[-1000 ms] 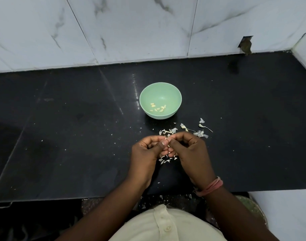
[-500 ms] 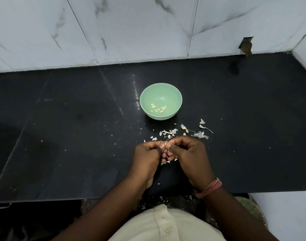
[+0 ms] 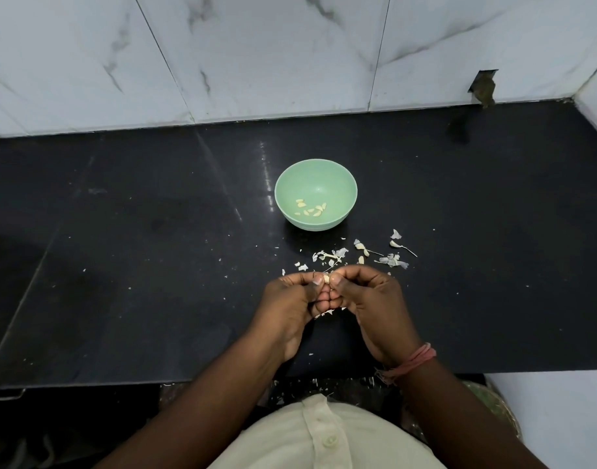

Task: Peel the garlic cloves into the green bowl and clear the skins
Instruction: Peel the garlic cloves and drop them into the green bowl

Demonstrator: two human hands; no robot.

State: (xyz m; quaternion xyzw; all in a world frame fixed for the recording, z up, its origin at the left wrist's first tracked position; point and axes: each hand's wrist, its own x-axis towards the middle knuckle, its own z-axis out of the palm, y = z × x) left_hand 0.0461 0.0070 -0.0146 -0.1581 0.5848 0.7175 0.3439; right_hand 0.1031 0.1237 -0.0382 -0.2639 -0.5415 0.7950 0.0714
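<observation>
2 hands point(image 3: 337, 296) pinching garlic clove point(image 3: 326, 278), green bowl point(image 3: 315, 194)

Black counter point(image 3: 121, 265): green bowl point(image 3: 341, 184), skins point(image 3: 392, 260)

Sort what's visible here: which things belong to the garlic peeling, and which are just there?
Job: garlic clove pinched between left hand and right hand; green bowl with peeled cloves; skins.
Bystanders: black counter; wall hole.

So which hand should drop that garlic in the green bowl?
Probably the right hand. Both hands pinch the clove, but the green bowl sits slightly to its side, nearer than to the left hand.
</observation>
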